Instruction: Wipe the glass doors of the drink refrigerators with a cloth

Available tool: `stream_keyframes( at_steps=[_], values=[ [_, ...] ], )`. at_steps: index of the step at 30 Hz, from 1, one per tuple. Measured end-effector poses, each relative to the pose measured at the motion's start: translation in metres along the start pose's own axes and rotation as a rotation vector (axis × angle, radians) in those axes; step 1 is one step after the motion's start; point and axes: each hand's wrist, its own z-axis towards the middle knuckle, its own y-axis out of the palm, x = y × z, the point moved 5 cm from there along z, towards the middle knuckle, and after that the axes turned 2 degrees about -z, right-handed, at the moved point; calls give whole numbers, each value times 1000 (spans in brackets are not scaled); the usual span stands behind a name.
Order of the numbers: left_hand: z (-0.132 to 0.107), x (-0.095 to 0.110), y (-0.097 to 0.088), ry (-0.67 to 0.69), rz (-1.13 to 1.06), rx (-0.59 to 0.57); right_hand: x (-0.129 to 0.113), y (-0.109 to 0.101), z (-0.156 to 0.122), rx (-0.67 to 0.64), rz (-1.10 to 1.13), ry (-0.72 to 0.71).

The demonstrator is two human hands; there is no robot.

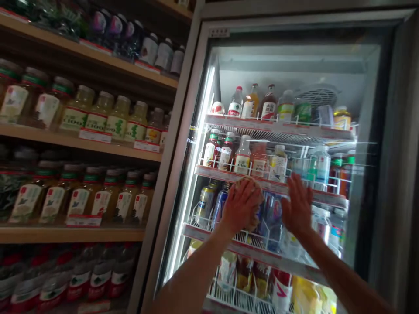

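While facing a lit fridge (pixel 389 131), both arms raised to its glass door (pixel 288 65). Left hand (pixel 240 205) clamped on a tan cloth (pixel 249 183), fingers curled over it, cloth bunched between palm and glass near the middle of the door, level with the third rack down. Cloth showing above the knuckles and along the right edge of the hand. Right hand (pixel 297 207) just beside it, to the right, holding nothing: fingers apart and straight, pointing up, palm turned flat toward the glass. A narrow gap between the two hands, not touching. Contact of the right palm with the glass: cannot tell.

Behind the glass, wire racks (pixel 278 128) with red price strips along the front edges. Top rack: mixed bottles (pixel 268 102) with red, orange and green labels. Second rack: more bottles, green and white caps, directly above the hands. Third rack: tall cans (pixel 205 203) left of the left hand, blue bottles (pixel 272 213) between and behind both hands. Lowest rack in view: pouches (pixel 281 288) and bottles, partly hidden by the forearms.

Left of the fridge, wooden shelves (pixel 98 144) packed with rows of pale yellow drink bottles (pixel 98 114), darker bottles (pixel 149 50) on the top shelf, red-labelled ones (pixel 98 279) at the bottom. Whole view slightly blurred.
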Motion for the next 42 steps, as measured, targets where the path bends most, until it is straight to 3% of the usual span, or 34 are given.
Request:
stream_keyframes(
  at_steps=[2,5,7,10,12,14,17,19,21,23,25,26,28,30,32,34,38,40,42],
  values=[
    [6,-34,-8,-73,41,35,35,-14,1,6,-175,33],
    [-5,-75,-24,-390,110,144,63,-26,-8,-50,-236,100],
    [-21,-63,-25,-395,96,142,69,-28,-14,-52,-235,100],
    [-52,1,-14,-12,-12,-46,71,-27,-18,11,-269,-7],
    [-73,25,-13,194,-42,-154,71,-27,-18,52,-280,-79],
    [-84,10,-21,193,-9,-176,71,-27,-17,34,-265,-39],
    [-88,-52,-40,-184,101,-64,71,-28,-17,-34,-223,105],
    [-92,-67,-43,-343,140,-8,72,-28,-17,-19,-214,115],
    [-93,-43,-34,-259,109,-41,75,-27,-17,19,-222,67],
    [-96,-6,-22,-69,51,-116,77,-27,-16,45,-229,28],
    [-99,14,-17,82,24,-162,74,-29,-15,39,-224,30],
    [-99,12,-19,116,23,-162,71,-30,-16,27,-218,56],
    [-97,-13,-29,50,55,-117,63,-31,-22,-8,-206,132],
    [-95,-48,-40,-157,112,-28,57,-31,-33,5,-205,174],
    [-93,-61,-43,-330,134,15,53,-30,-46,81,-229,137],
    [-91,-45,-35,-301,80,-21,56,-27,-55,131,-271,88],
    [-86,-1,-20,10,-12,-132,61,-23,-60,68,-324,8],
    [-82,-8,-22,56,-12,-129,60,-25,-59,62,-334,-13],
    [-73,-31,-26,-44,-2,-88,57,-27,-58,78,-346,-19]
  ],
)
